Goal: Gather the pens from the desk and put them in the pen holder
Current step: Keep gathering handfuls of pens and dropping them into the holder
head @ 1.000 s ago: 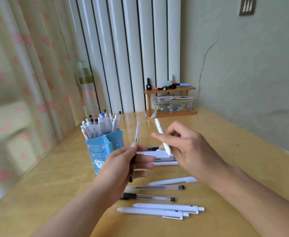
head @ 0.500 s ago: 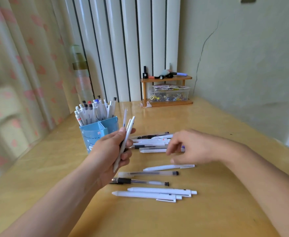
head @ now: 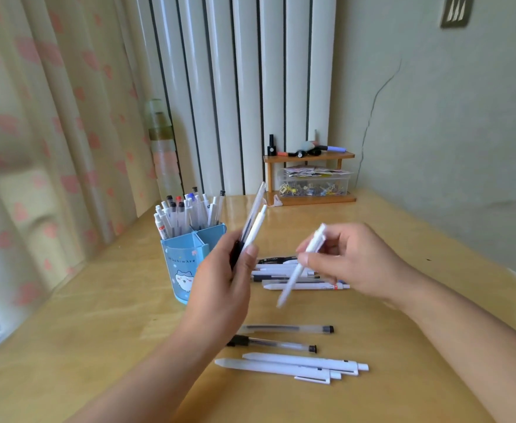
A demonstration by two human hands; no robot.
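Head view gives me both hands over the desk [head: 403, 300]. My left hand [head: 220, 288] grips two pens [head: 252, 227] upright, one clear with a dark grip and one white, their tops leaning to the far right. My right hand [head: 351, 261] pinches a single white pen [head: 301, 265] between thumb and fingers, tilted, its tip pointing near and left, blurred. Blue pen holder [head: 186, 264] stands on the left, just beyond the left hand, its far compartments packed with pens I cannot count exactly. On the desk I count four loose pens in the near group [head: 287, 349]: two clear ones, two white ones lying side by side. A far pile [head: 284, 270] lies between the hands, partly hidden; I cannot count it.
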